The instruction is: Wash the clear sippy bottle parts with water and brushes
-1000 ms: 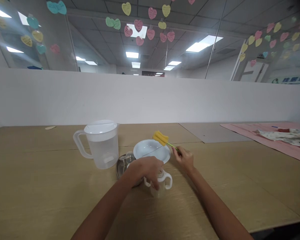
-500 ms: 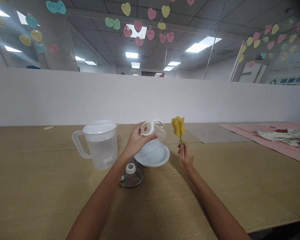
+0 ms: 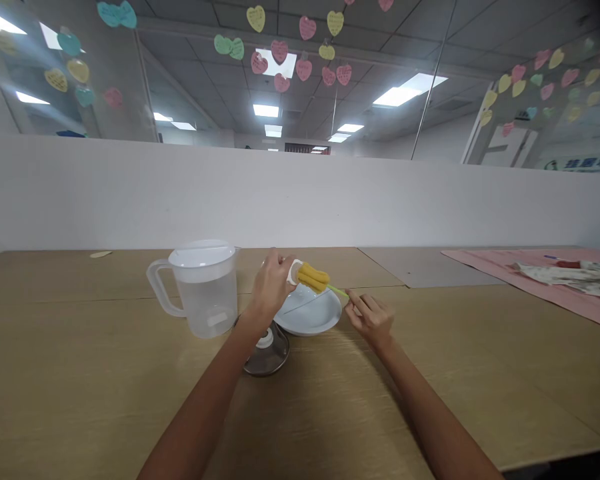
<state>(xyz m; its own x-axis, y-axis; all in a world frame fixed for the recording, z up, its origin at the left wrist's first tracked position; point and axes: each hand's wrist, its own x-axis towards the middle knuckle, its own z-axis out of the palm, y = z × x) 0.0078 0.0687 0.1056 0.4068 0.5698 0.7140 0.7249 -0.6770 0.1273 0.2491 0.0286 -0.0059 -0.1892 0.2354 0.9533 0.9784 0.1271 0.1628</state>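
Note:
My left hand is closed around a clear bottle with a white rim, held above the table; most of the bottle is hidden behind my fingers. My right hand pinches the thin green handle of a yellow sponge brush. The brush head lies sideways at the bottle's rim; I cannot tell whether its tip is inside. Below them sits a shallow white bowl with a thin dark line across it. A dark see-through lid with a white knob lies near my left wrist, partly covered by it.
A clear plastic pitcher with a white lid stands left of my left hand. On the right, a pink cloth carries crumpled whitish fabric. A white wall rises behind the table.
My left hand has turned the bottle so its rim faces right. My right hand has tipped the sponge brush from upright to sideways and brought its head left to the rim.

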